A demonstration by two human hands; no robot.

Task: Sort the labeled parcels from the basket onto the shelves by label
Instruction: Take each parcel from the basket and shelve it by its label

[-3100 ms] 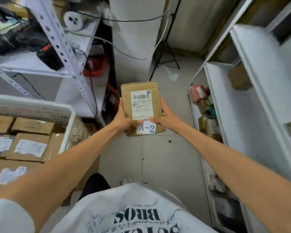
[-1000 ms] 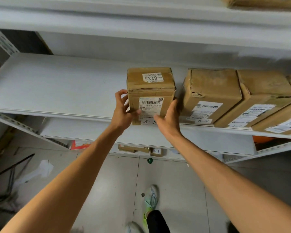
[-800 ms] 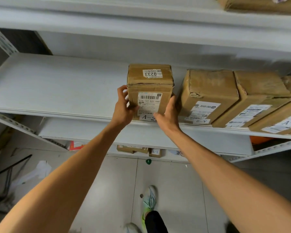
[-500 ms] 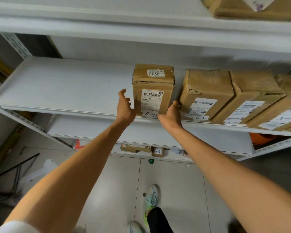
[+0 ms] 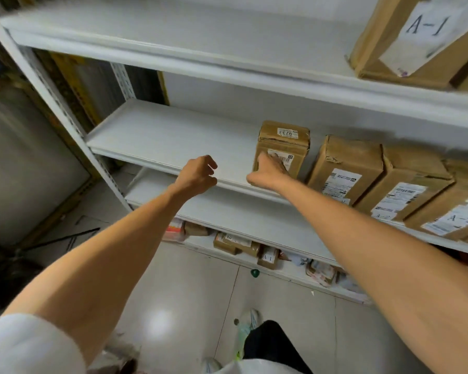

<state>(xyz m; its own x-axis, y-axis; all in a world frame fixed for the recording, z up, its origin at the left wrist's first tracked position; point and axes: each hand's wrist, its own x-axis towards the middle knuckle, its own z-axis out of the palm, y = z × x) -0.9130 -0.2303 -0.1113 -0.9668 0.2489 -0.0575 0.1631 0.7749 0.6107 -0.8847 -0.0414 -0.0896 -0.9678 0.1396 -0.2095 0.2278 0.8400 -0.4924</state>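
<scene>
A white metal shelving unit (image 5: 65,109) fills the view, and its middle shelf (image 5: 168,139) carries a row of brown cardboard parcels along its right half while the left half lies bare. The upper shelf (image 5: 227,41) holds a larger box marked A-1 (image 5: 414,36) at its right end, and the lowest shelf, near the floor, has a jumble of small packets (image 5: 241,244). In the row, the neighbouring parcels (image 5: 346,171) lean to the right, and the nearest one at the far right shows an A-2 tag. The newly set parcel (image 5: 283,147) stands upright at the left end of that row, just beside its neighbour but with a narrow gap, a small sticker reading 0233 on its top. The right hand (image 5: 268,171) rests against the parcel's front face over the shipping label, fingers (image 5: 274,160) flat and not gripping it, so it looks like a last push to seat it. The left hand (image 5: 197,175) hangs free in front of the shelf edge, its fingers loosely curled around nothing. By my reading this parcel's placing is all but done; the basket is out of view, so how many parcels are left cannot be told
</scene>
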